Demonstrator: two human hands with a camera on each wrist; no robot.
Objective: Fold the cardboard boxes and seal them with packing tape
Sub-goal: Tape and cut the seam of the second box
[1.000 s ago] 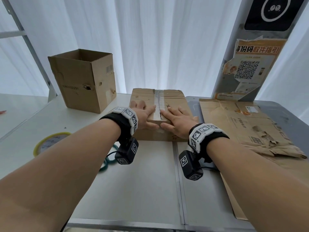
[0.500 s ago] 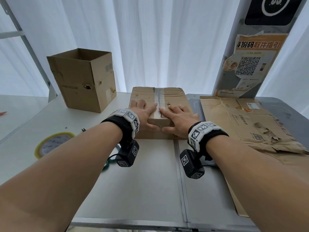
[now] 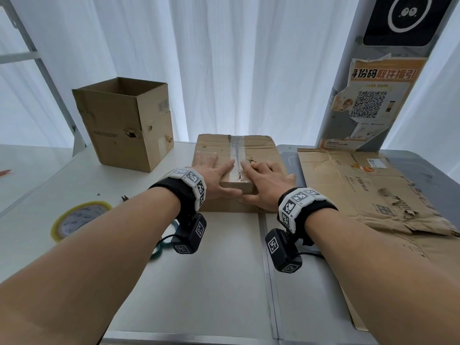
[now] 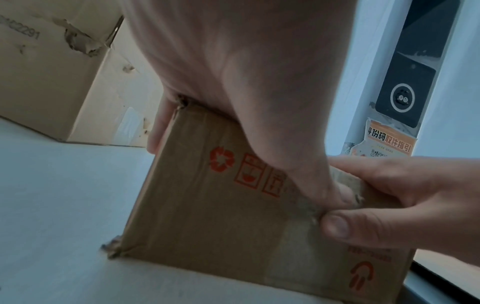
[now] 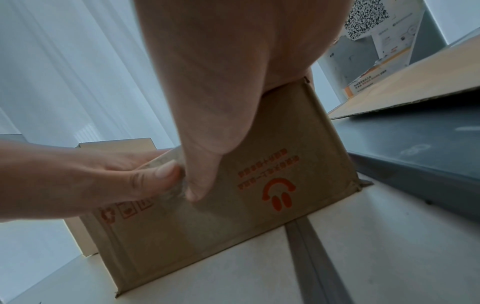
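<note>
On top of the closed box point(image 3: 236, 155), both hands (left hand point(image 3: 214, 174), right hand point(image 3: 267, 184)) lie spread; rub the tape point(image 3: 236, 158) firmly over the near edge.

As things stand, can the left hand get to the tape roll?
Probably yes. The left hand presses flat on the taped box, holding nothing, and the tape roll lies on bare table to its left, unobstructed.

Bare forearms; black wrist straps point(image 3: 174, 189) with white marker-printed blocks point(image 3: 297, 199); black tagged camera modules point(image 3: 190, 235) hanging beneath, thin cables.
</note>
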